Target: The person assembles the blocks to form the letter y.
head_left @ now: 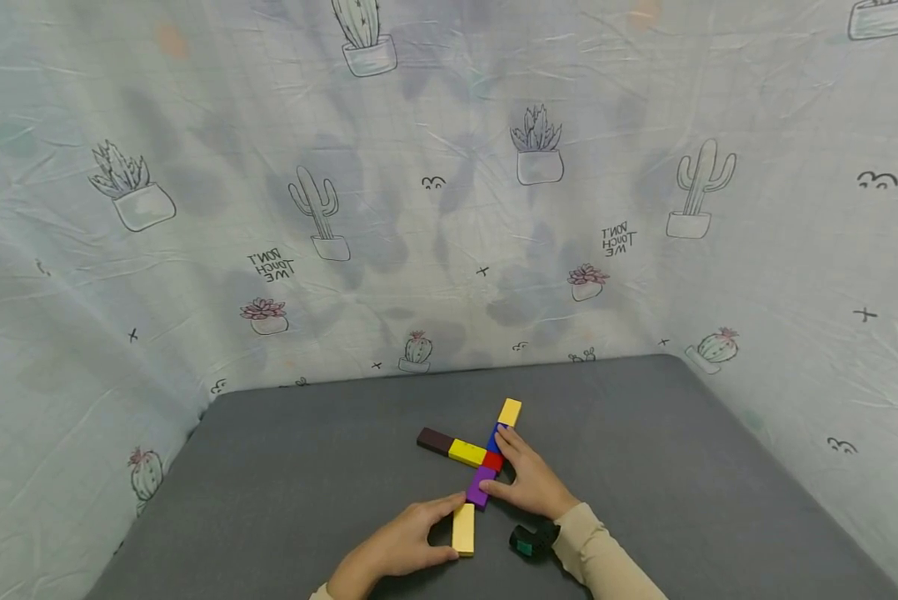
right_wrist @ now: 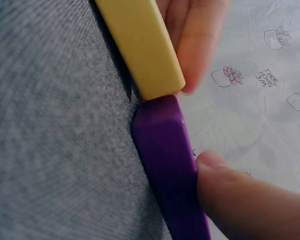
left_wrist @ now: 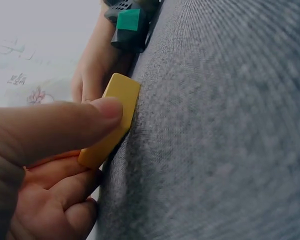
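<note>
My left hand [head_left: 410,537] holds a pale yellow block [head_left: 463,530] between thumb and fingers, down at the grey table surface. In the left wrist view its thumb [left_wrist: 109,109] lies across the block. The block's far end meets the near end of a purple block [right_wrist: 165,150]. My right hand [head_left: 530,479] rests on the row, its thumb [right_wrist: 212,162] against the purple block's top and its fingertips on a blue block [head_left: 493,439]. Between these two sits a red block [head_left: 493,461], partly hidden by the hand. Another pale yellow block [head_left: 510,411] tops the row.
A bright yellow block [head_left: 467,452] and a dark brown block [head_left: 435,441] branch left from the red one. The wrist camera [head_left: 533,540] hangs under my right wrist over the grey table [head_left: 306,467]. A cactus-print curtain [head_left: 449,250] surrounds the table's back and sides.
</note>
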A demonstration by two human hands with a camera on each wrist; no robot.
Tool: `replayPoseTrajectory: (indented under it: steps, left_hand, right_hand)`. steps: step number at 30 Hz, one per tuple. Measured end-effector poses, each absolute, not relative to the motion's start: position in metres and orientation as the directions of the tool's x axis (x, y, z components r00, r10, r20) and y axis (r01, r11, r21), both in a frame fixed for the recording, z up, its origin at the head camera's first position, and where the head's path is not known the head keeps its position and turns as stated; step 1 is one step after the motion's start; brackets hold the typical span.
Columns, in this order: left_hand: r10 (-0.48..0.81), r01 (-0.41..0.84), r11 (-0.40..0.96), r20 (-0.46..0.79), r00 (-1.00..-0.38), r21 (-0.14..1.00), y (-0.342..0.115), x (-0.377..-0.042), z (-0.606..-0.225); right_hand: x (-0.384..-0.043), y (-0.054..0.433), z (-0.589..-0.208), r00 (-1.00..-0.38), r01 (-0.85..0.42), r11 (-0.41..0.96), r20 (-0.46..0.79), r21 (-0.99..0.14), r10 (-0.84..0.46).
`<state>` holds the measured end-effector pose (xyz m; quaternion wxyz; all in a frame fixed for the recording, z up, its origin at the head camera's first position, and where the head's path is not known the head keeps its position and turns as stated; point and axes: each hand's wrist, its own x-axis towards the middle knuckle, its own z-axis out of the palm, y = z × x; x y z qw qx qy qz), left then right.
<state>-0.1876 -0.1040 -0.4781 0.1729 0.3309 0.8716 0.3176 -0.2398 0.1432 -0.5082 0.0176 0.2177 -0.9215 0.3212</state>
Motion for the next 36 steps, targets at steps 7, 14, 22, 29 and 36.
replayPoseTrajectory:
  steps: [7, 14, 22, 29, 36]
  left_hand:
    - [0.697, 0.484, 0.585, -0.099, -0.71, 0.651, -0.1024, -0.1899, -0.4764]
    - [0.704, 0.503, 0.563, -0.062, -0.707, 0.656, -0.1064, -0.1916, -0.4767]
    - [0.695, 0.499, 0.575, -0.065, -0.716, 0.648, -0.1049, -0.192, -0.4758]
    - [0.687, 0.497, 0.6, -0.086, -0.721, 0.626, -0.104, -0.1921, -0.4755]
    - [0.694, 0.512, 0.559, -0.03, -0.719, 0.652, -0.1063, -0.1932, -0.4775]
  right_hand:
    - [-0.2394, 0.1434, -0.5084, -0.901, -0.421, 0.692, 0.183, -0.587, -0.393]
    - [-0.2401, 0.143, -0.5114, -0.886, -0.456, 0.685, 0.216, -0.568, -0.411]
    - [-0.2398, 0.1434, -0.5101, -0.888, -0.45, 0.682, 0.206, -0.577, -0.411]
    - [-0.239, 0.1425, -0.5105, -0.894, -0.436, 0.685, 0.193, -0.584, -0.405]
    - [-0.2388, 0.1425, -0.5121, -0.901, -0.424, 0.668, 0.21, -0.611, -0.38]
